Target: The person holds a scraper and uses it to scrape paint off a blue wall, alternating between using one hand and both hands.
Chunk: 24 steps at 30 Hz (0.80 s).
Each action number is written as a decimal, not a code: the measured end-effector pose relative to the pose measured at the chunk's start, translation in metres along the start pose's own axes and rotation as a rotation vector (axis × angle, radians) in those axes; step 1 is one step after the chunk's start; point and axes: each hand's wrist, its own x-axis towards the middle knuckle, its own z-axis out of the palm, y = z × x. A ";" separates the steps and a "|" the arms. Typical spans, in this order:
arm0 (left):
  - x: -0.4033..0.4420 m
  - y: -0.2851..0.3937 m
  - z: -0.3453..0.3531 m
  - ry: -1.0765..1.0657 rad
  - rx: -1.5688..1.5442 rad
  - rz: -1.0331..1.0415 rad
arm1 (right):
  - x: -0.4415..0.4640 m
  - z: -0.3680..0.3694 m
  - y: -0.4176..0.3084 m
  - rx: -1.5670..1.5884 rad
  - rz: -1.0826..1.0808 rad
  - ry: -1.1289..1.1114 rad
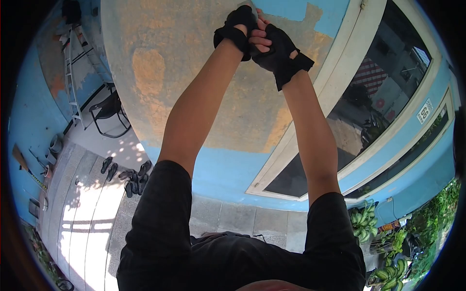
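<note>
Both my arms reach up against a wall (204, 97) whose blue paint is gone over a large grey and orange-tan patch. My left hand (238, 31), in a black fingerless glove, is closed at the top of the view. Pressed right beside it, my right hand (276, 51), gloved the same way, has its bare fingers curled in toward the left. The hands overlap, and whatever they grip is mostly hidden between them. A small greyish edge shows above the left hand, too little to name. Blue paint (286, 8) remains just above and right of the hands.
A white-framed window (335, 92) stands close on the right. To the left are a ladder (72, 77), a black folding chair (109, 111) and several sandals (136, 179) on the floor. A broom (22, 157) leans at far left; plants (364, 220) grow lower right.
</note>
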 end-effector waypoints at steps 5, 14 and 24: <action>0.001 -0.007 0.002 -0.031 0.012 -0.038 | -0.012 0.004 0.001 -0.005 -0.025 0.143; 0.023 -0.022 -0.005 -0.031 -0.013 0.048 | -0.018 -0.006 -0.002 -0.068 0.004 0.089; -0.012 0.010 0.006 -0.181 -0.244 -0.342 | -0.007 0.008 0.000 -0.064 -0.036 0.130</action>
